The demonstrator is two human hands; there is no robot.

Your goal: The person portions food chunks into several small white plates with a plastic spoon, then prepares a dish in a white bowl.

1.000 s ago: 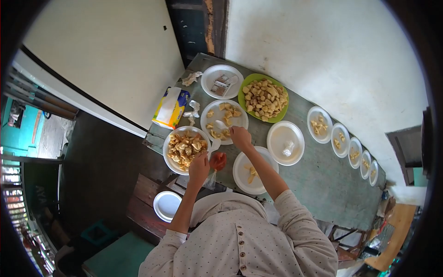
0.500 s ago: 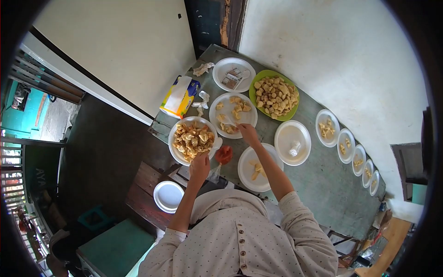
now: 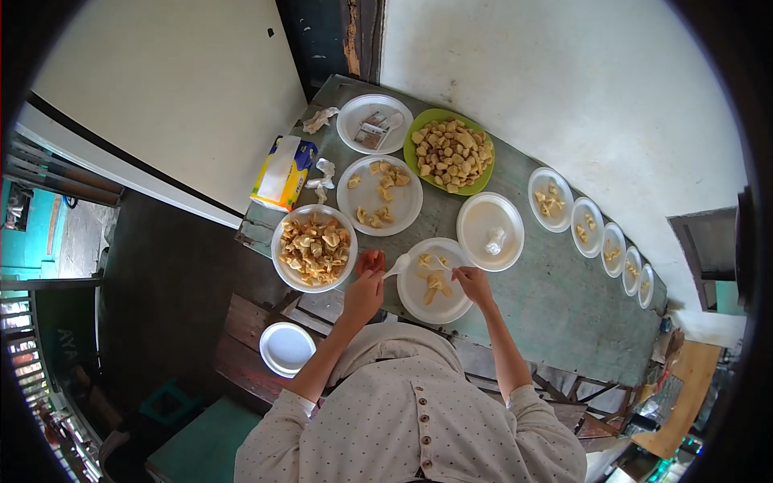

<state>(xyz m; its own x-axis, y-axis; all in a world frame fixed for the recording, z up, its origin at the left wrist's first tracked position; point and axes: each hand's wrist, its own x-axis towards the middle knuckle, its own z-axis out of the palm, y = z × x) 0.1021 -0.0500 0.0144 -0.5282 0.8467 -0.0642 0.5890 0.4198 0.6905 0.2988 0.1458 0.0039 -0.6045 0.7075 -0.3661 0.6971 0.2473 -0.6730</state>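
Green-painted counter (image 3: 555, 298) set against a white wall, viewed from above the person's head.

Left hand (image 3: 364, 291): fingers closed around a white spoon (image 3: 397, 266), whose bowl reaches over the left rim of the near plate (image 3: 435, 282). A red sauce bag (image 3: 370, 260) lies just beyond this hand, touching or nearly so; cannot tell which.

Right hand (image 3: 473, 283): at the right rim of the same plate, fingers pinched together; whether they grip the rim or a food piece cannot be told.

Near plate: white, on the counter's front edge, holds a few fried pieces.

Around it: a full white plate of fried pieces (image 3: 314, 248) to the left; a sparsely filled plate (image 3: 378, 196) beyond; a green plate (image 3: 451, 150) heaped with pieces; a row of small plates (image 3: 596, 229) running off right. A yellow-blue tissue pack (image 3: 283, 171) stands at the counter's left end.
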